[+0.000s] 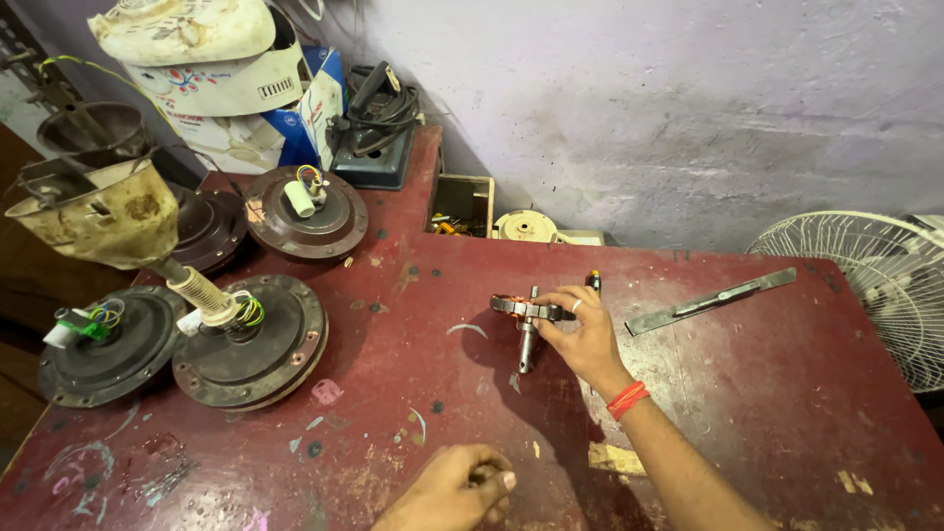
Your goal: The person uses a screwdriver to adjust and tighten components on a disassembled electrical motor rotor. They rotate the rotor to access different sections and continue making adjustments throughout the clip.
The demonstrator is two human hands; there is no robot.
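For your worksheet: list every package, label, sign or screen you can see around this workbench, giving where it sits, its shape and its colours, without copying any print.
White cardboard box: back left corner, rectangular, with red and blue printed marks.
Blue and white carton: just right of it, beside the dark appliance.
Stained whitish sack: lying on top of the white box, crumpled.
No signs or screens are visible.

wall (688,108): pale violet plaster | table (767,393): dark red, paint-flecked
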